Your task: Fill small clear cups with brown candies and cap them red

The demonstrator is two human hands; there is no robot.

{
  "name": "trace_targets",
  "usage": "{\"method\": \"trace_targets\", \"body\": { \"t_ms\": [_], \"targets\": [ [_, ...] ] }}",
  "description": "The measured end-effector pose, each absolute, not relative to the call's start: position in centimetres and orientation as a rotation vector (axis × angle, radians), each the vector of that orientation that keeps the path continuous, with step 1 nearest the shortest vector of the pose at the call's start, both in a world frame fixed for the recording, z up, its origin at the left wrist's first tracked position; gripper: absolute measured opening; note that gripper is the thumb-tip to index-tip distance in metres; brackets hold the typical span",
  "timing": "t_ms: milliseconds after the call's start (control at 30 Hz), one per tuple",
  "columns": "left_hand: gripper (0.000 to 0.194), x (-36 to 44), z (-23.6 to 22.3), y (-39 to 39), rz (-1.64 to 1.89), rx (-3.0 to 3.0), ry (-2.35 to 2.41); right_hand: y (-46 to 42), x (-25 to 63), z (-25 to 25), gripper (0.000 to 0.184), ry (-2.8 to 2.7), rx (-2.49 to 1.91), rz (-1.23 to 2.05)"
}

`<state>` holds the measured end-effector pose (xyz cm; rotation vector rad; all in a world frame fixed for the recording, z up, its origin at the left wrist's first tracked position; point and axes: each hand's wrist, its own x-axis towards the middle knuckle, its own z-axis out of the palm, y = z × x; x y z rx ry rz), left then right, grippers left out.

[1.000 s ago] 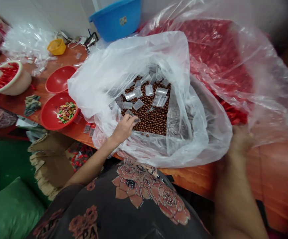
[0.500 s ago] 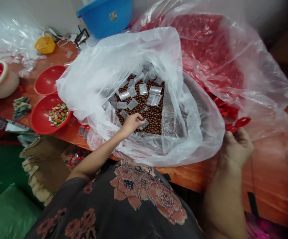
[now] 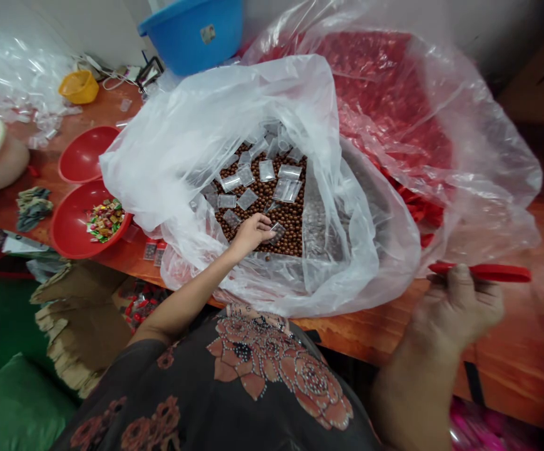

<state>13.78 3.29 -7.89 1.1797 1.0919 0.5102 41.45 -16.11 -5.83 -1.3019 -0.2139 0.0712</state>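
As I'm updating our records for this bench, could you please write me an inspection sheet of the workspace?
Surface: orange-brown wooden table.
Job's things: clear plastic bag of brown balls, small clear sachets lying on top.
Clutter: red bowl of wrapped sweets; loose clear plastic pieces; yellow cup.
Grippers: left hand at a sachet over the balls; right hand gripping a red plastic strip.
Cables: white cable on the far table edge.
Surroundings: blue tub, flattened cardboard, green sack.

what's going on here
A person is working with both hands. Their left hand holds a small clear packet over brown balls, which lie with more packets inside a big clear plastic bag. Their right hand holds a flat red plastic strip beside the bag.
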Motion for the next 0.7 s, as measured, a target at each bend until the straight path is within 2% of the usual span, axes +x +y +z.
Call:
{"method": "trace_targets", "body": {
  "t_ms": [233, 400, 567, 700],
  "targets": [
    [0.035, 13.2, -7.2, 3.0, 0.516, 1.077, 1.110, -16.2, 40.4, -3.7, 0.044, -0.377, -1.200, 0.000],
    [0.034, 12.5, -6.4, 2.7, 0.524, 1.015, 1.060, -15.5, 38.1, -1.9, 0.061, -0.366, -1.240, 0.049],
    [0.034, 11.1, -4.9, 1.8, 0.519, 0.958, 1.029, -14.7, 34.9, -0.6, 0.050, -0.335, -1.392, 0.273],
    [0.035, 9.9, -3.8, 1.0, 0.516, 0.933, 1.007, -13.6, 32.3, -0.6, 0.047, -0.362, -1.311, 0.487]
  ]
}}
